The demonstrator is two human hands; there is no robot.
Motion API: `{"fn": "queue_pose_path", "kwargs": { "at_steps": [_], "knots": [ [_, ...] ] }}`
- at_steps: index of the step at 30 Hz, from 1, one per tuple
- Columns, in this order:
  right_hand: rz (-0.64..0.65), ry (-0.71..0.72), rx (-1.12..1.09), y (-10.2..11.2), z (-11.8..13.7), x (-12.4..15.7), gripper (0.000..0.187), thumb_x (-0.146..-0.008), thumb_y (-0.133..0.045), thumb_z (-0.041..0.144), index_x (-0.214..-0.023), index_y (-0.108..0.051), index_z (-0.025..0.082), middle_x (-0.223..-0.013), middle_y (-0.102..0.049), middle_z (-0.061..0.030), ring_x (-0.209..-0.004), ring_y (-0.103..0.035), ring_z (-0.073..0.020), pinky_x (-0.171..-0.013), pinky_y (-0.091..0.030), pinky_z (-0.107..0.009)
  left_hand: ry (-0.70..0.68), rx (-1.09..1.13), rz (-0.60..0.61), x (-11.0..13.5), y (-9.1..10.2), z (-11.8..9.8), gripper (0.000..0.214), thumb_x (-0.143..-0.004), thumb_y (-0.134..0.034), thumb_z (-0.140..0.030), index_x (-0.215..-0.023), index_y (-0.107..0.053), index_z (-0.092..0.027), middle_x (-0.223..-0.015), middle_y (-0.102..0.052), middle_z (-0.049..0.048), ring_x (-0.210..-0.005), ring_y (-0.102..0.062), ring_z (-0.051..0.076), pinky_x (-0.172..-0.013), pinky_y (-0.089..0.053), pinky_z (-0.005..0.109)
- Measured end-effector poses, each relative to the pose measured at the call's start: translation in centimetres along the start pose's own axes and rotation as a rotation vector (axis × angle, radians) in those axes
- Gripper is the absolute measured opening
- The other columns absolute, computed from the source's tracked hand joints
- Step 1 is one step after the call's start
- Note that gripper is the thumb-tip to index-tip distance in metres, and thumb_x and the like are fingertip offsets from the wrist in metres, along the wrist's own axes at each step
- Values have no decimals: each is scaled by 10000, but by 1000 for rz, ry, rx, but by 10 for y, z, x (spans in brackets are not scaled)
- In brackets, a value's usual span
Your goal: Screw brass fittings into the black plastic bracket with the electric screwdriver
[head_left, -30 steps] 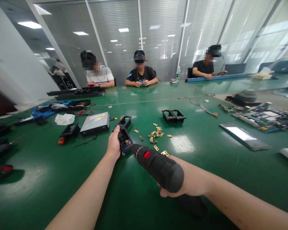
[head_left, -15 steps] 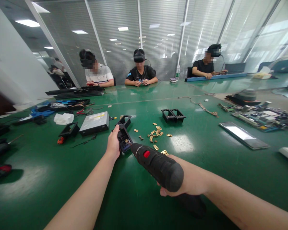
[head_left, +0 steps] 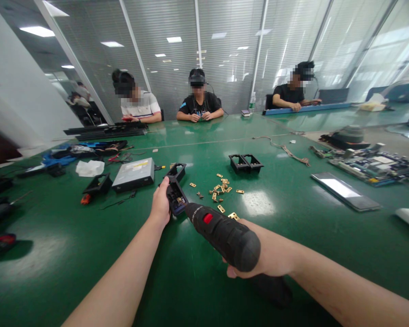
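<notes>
My left hand [head_left: 161, 203] is closed on the left side of a black plastic frame [head_left: 175, 193], tilted so that its open inside faces me. Small brass-coloured parts show inside it. My right hand [head_left: 245, 254] wraps the grip of a black cordless drill [head_left: 221, 231] with a red switch on top. Its nose points at the frame's near right edge; the bit's tip is hidden, so I cannot tell whether it touches. Just beyond the frame is another black frame [head_left: 177, 171]. Loose brass plates [head_left: 221, 208] and small screws [head_left: 200, 195] lie to the right, beyond the drill.
Two joined black frames [head_left: 246, 164] stand farther back. To the left are a silver disc drive [head_left: 134, 175], a black frame [head_left: 98, 184] and a tissue [head_left: 90, 168]. On the right lie a phone [head_left: 344, 190] and a circuit board [head_left: 375, 161]. Several people sit across the table.
Almost nothing differs. The view has shifted very slightly, while both hands keep their hold on the frame and the drill.
</notes>
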State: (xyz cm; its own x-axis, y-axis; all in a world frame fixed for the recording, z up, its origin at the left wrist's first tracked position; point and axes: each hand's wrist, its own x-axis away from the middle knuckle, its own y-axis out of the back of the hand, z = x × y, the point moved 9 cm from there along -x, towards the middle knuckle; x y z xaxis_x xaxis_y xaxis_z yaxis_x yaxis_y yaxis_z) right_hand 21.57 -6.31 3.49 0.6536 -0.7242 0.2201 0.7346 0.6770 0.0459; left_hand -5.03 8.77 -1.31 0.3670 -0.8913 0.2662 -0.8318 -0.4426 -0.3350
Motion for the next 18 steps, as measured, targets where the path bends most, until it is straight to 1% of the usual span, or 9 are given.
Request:
{"fn": "queue_pose_path", "kwargs": {
  "at_steps": [3,8,11,15,18],
  "knots": [
    [9,-22,-9,-1,0,1,663,-587,-1304,332,-952,-761,229,-929,-804,23,-883,-729,-209,-777,-581,-321,-7,0,-11,0,0,-1,271,-1216,-813,-470,-1224,-833,-201,-923,-852,69,-670,-808,245,-678,-707,345],
    [-1,-41,-6,0,1,2,660,-580,-1313,348,-931,-769,221,-933,-815,20,-897,-730,-209,-807,-585,-334,6,6,-11,-2,1,1,318,-1186,-868,-518,-1216,-838,-202,-922,-853,74,-670,-810,253,-673,-705,352],
    [-4,-17,-6,0,2,2,656,-582,-1312,347,-943,-777,229,-918,-814,29,-884,-730,-208,-787,-584,-327,-1,5,-9,-1,1,0,316,-1182,-875,-517,-1204,-830,-205,-919,-852,70,-666,-810,252,-673,-708,353],
    [1,-5,-6,0,2,1,659,-591,-1316,355,-950,-779,227,-926,-818,26,-883,-739,-207,-778,-593,-318,-11,4,-14,1,0,-1,263,-1212,-822,-465,-1193,-828,-203,-916,-852,70,-667,-808,244,-686,-710,346],
    [-8,-10,10,1,1,1,677,-576,-1327,356,-954,-781,228,-928,-815,28,-884,-740,-206,-775,-605,-317,-3,6,-17,0,0,0,287,-1203,-837,-488,-1205,-841,-201,-928,-861,79,-673,-812,249,-682,-706,348]
  ]
}}
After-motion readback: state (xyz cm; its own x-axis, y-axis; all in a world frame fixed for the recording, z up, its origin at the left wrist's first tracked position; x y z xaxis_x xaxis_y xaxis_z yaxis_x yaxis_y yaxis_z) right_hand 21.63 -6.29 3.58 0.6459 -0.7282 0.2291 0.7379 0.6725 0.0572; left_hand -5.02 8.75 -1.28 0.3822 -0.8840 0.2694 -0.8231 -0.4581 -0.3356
